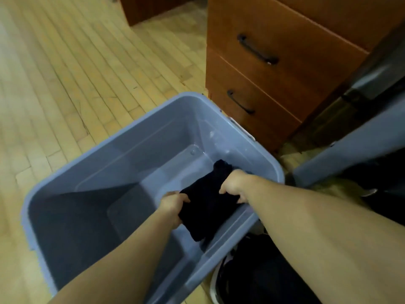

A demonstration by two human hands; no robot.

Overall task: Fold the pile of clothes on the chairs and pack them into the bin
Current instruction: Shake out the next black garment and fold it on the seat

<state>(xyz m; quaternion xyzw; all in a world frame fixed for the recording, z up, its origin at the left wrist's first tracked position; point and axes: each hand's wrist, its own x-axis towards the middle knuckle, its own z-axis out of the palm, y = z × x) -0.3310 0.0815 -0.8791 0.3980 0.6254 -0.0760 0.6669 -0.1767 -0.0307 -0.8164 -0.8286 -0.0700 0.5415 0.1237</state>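
Observation:
A large blue-grey plastic bin (105,150) stands on the wooden floor, its inside bare apart from one garment. A folded black garment (206,200) is held low inside the bin, against its near right wall. My left hand (173,207) grips the garment's left edge. My right hand (235,186) grips its right edge, fingers curled over the cloth. Both forearms reach down into the bin. I cannot tell whether the garment touches the bin's floor.
A brown wooden drawer cabinet (274,69) with black handles stands just behind the bin's far right corner. A grey chair part (350,148) slants at the right. Dark cloth and a shoe (258,275) lie by the bin's near right side.

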